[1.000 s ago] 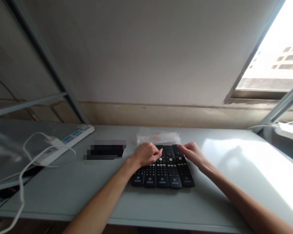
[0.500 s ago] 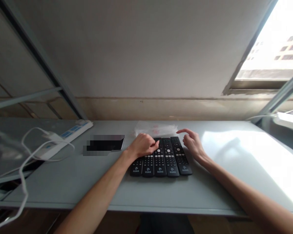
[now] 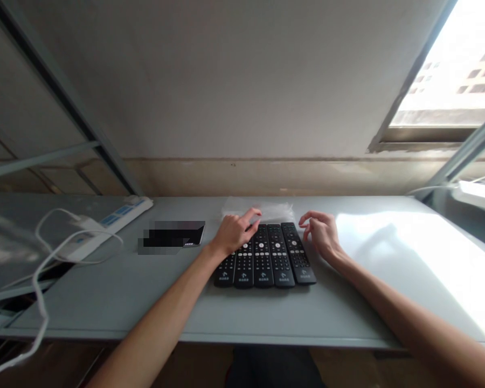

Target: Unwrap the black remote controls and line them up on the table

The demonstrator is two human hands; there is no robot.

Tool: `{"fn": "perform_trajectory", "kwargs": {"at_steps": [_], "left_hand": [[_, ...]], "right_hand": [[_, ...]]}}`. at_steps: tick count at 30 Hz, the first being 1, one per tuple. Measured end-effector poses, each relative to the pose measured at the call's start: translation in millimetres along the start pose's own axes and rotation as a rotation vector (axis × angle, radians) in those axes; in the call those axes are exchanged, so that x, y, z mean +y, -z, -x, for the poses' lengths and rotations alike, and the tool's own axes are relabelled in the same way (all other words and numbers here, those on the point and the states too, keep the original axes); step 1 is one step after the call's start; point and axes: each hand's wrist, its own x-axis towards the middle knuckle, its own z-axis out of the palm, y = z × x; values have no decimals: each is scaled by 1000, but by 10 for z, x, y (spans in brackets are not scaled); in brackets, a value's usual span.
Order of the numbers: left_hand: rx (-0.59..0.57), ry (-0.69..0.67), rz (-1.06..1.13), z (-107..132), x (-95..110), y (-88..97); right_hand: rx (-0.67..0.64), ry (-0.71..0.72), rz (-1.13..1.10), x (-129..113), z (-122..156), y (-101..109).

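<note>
Several black remote controls (image 3: 263, 264) lie side by side on the grey desk, with the rightmost remote control (image 3: 299, 256) slightly slanted. My left hand (image 3: 235, 233) is over the upper ends of the left remotes and hides part of them. Its thumb and index finger are apart, and nothing shows between them. Just right of the slanted remote, my right hand (image 3: 322, 235) hovers or rests with loosely bent fingers, holding nothing. Behind the row lies a clear plastic bag (image 3: 272, 211), partly covered by my left fingers.
A dark phone (image 3: 194, 235), partly blurred out, lies to the left. Farther left are a white power strip (image 3: 123, 214) and white cables (image 3: 38, 291). The wall (image 3: 242, 178) bounds the desk (image 3: 347, 318) at the back, and metal frame posts rise at both sides.
My left hand has opened from a curled shape, its index finger now extended away from the thumb. My right index finger has bent in more. The remotes keep their arrangement.
</note>
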Motion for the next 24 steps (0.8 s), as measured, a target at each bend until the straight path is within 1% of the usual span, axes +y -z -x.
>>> {"fn": "perform_trajectory", "kwargs": {"at_steps": [2,4,7,9,11,13,16,19,21,24], "left_hand": [[47,43,56,-5,-16,-8],[76,57,64,-16,-28,-11],[90,14,24,-39,-27,-2],[85,-48,-37,-52,-24,14],[85,-99,-102,-54,-34,37],[117,-106,-144,-42,-55,63],[220,-38,-180,-11,-71,99],[272,2,-202,6,-34,105],[277,6,-205,2,9,84],[261,56,-226,-21,55,40]], "right_hand": [[36,-18,-10,-31,30,11],[51,33,-42,-57,49,13],[34,173,-103,-68,48,-13],[22,207,-150,-55,37,-39],[26,191,-183,-34,27,-60],[48,179,-170,-14,24,-69],[77,195,-71,1,29,-59],[125,251,25,1,35,-35],[99,236,9,-4,43,-21],[18,122,-82,-20,61,-16]]}}
